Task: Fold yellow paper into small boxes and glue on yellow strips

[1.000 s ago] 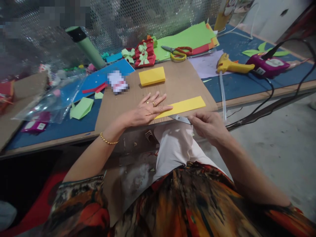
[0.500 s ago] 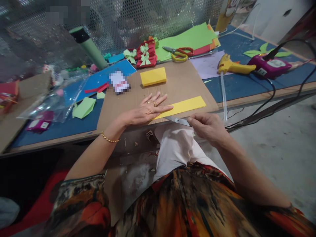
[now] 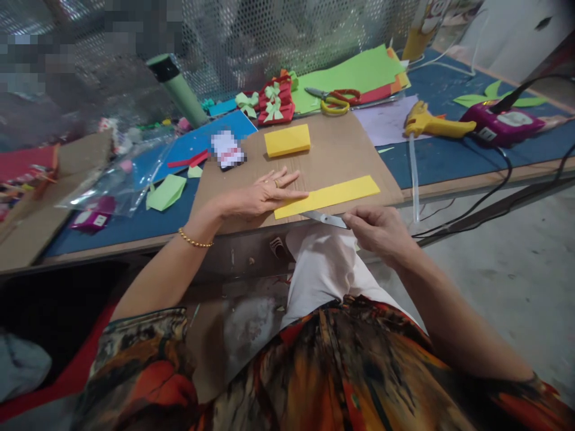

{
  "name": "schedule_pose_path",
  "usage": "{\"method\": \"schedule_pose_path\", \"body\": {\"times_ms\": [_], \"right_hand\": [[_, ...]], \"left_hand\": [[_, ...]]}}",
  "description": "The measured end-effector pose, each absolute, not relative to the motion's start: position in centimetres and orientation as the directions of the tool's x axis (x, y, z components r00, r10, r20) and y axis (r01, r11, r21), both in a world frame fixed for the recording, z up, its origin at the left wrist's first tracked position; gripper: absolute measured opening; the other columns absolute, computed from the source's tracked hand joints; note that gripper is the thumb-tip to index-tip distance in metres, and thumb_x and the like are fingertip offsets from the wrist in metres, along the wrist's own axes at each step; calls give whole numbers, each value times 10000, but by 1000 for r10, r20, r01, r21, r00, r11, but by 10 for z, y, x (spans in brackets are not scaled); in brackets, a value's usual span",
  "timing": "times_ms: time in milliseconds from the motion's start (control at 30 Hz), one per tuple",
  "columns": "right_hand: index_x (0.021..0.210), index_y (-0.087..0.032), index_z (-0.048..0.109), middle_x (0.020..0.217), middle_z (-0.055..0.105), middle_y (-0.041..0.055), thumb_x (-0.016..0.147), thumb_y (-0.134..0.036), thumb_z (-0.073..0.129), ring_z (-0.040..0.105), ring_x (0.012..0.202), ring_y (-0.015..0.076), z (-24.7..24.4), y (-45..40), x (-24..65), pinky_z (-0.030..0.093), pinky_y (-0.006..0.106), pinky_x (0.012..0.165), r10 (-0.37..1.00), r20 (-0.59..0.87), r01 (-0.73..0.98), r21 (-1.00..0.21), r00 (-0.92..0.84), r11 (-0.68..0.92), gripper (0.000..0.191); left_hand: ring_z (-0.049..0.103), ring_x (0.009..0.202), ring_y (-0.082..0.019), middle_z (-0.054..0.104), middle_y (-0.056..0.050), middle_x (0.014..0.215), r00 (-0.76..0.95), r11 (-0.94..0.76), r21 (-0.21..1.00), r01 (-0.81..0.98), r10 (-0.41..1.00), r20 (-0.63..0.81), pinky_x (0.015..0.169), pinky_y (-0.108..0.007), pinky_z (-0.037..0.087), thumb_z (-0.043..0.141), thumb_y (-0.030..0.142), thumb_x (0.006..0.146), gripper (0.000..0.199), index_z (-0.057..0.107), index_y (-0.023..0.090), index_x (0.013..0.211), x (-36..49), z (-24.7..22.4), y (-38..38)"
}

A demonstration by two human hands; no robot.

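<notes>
A yellow paper strip (image 3: 339, 193) lies slantwise on a brown cardboard sheet (image 3: 350, 143) near the table's front edge. My left hand (image 3: 265, 196) rests flat with fingers stretched out, its fingertips at the upper edge of the strip's left part. In my right hand (image 3: 380, 226) is a flat metal blade (image 3: 327, 219) with a round hole, like one half of a pair of scissors. Its tip points left, close to the strip's lower edge; whether they touch I cannot tell. Behind my left hand sits a folded yellow paper piece (image 3: 287, 141).
Scissors (image 3: 335, 102) with red and yellow handles lie by green paper sheets (image 3: 345, 72). A yellow glue gun (image 3: 438, 121) with a hanging glue stick (image 3: 414, 179) is at the right, beside a purple device (image 3: 498, 124). A green bottle (image 3: 179, 90) leans at the back left.
My left hand has drawn back leftward, uncovering the strip's left end. My right hand keeps the blade at the strip's lower edge. The whole view has shifted slightly.
</notes>
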State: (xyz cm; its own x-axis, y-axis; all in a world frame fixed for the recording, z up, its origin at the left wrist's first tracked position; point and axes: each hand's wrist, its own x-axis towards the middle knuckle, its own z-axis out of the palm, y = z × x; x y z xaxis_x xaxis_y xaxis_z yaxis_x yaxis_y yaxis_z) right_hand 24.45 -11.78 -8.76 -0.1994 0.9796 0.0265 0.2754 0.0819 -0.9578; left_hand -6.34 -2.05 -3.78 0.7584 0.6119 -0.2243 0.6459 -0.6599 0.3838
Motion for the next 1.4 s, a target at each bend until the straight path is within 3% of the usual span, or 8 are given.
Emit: {"method": "schedule_pose_path", "body": {"times_ms": [167, 300, 767, 1000, 1233, 1400], "right_hand": [[557, -256, 443, 467, 330, -56, 866, -442, 632, 278, 461, 88, -85, -116, 241, 174, 264, 450, 976, 10, 246, -967, -217, 64, 407], [542, -251, 444, 486, 355, -47, 868, -427, 620, 296, 480, 91, -87, -113, 237, 194, 275, 468, 970, 12, 228, -971, -241, 69, 411], [533, -253, 441, 451, 368, -54, 845, -458, 596, 307, 425, 79, -86, -115, 230, 220, 255, 437, 972, 29, 257, -962, -235, 91, 405], [534, -252, 442, 463, 339, -61, 858, -444, 604, 276, 438, 78, -86, -116, 232, 195, 270, 445, 970, -22, 252, -967, -243, 41, 409], [518, -259, 426, 449, 354, -57, 836, -478, 586, 293, 428, 74, -84, -116, 221, 196, 265, 449, 962, 28, 250, -963, -273, 99, 418], [518, -265, 422, 448, 336, -66, 815, -501, 593, 274, 415, 68, -80, -116, 222, 182, 269, 437, 955, -20, 214, -976, -295, 45, 416]], "left_hand": [[32, 1760, -360, 96, -5, 1889, 757, -671, 353, 652, 596, -266, 1387, -657, 35, 439, 531, 1109, 554, 550, 430, 1642, -68, -33, -17], [39, 1761, -332, 114, 16, 1895, 760, -666, 366, 650, 580, -294, 1400, -603, 52, 442, 546, 1104, 558, 549, 438, 1641, -66, -31, -15], [-53, 1761, -334, -12, -13, 1910, 761, -709, 288, 644, 556, -333, 1389, -608, -3, 313, 488, 1157, 578, 428, 415, 1718, -68, -35, -14], [-32, 1765, -316, 48, 4, 1911, 773, -715, 301, 632, 549, -319, 1392, -606, 19, 350, 462, 1147, 570, 448, 425, 1707, -69, -36, -12], [14, 1761, -356, 79, -13, 1906, 760, -703, 294, 648, 571, -310, 1386, -641, 50, 413, 413, 1127, 570, 471, 432, 1694, -66, -36, -14], [-27, 1761, -336, 48, 19, 1907, 763, -700, 309, 644, 561, -320, 1388, -632, 14, 384, 434, 1140, 573, 430, 448, 1710, -64, -34, -16]]}}
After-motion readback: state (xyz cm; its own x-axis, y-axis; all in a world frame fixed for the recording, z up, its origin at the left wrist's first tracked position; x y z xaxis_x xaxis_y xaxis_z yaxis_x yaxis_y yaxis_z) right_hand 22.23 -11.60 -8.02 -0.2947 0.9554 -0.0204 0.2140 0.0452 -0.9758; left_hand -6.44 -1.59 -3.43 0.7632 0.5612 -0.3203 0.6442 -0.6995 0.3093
